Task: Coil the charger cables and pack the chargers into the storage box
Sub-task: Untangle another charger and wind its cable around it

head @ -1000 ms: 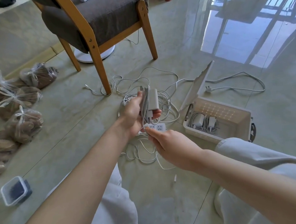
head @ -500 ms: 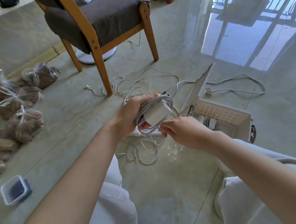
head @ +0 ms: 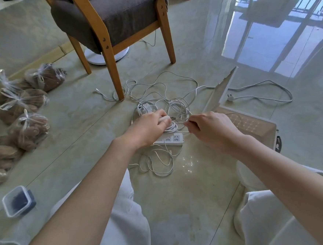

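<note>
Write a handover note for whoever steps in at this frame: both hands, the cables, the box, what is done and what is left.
Left hand: fingers grip a coiled cable just above the power strip.
Right hand: pinches a thin cable strand beside that coil.
Storage box: on the floor to the right, lid up; its contents are hidden behind the right hand.
Done: one cable mostly wound.
Left: finish this coil and box it, then coil the loose cables tangled on the floor around the strip.
</note>
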`<state>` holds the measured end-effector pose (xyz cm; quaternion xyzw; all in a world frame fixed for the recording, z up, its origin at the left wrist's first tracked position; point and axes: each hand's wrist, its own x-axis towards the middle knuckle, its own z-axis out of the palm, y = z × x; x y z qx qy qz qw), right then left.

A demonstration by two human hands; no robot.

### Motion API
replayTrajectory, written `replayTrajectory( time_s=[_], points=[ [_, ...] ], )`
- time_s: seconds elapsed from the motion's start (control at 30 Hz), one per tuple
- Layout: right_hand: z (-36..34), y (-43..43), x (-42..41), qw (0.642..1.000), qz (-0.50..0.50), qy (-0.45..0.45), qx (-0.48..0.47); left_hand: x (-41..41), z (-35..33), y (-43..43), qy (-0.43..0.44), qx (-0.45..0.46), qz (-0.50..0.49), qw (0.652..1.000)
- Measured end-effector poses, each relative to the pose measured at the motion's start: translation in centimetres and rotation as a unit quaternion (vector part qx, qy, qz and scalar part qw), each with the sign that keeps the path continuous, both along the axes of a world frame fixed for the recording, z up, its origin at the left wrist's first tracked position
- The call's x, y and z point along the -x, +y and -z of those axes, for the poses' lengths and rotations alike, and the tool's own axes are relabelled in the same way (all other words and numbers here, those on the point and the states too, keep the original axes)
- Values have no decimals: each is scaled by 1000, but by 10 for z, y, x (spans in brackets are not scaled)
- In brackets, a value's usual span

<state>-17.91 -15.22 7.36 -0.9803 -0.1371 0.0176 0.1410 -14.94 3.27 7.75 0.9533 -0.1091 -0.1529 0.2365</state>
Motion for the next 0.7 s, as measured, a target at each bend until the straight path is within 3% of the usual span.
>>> replayTrajectory(
  time_s=[0.3, 0.5, 0.6, 0.7],
  points=[
    [0, 11, 15, 998, -12, -15, -61, 1, 7, -9, -14, -5, -70, 997],
    [5, 24, 26, 989, -30, 8, -143, -4, 11, -14, -11, 96, -147, 984],
    [4, 31, 34, 984, -51, 25, -171, -8, 7, -19, 51, 235, -228, 944],
    [3, 37, 46, 983, -95, 43, -150, -9, 2, -25, 117, 391, -307, 860]
  ],
)
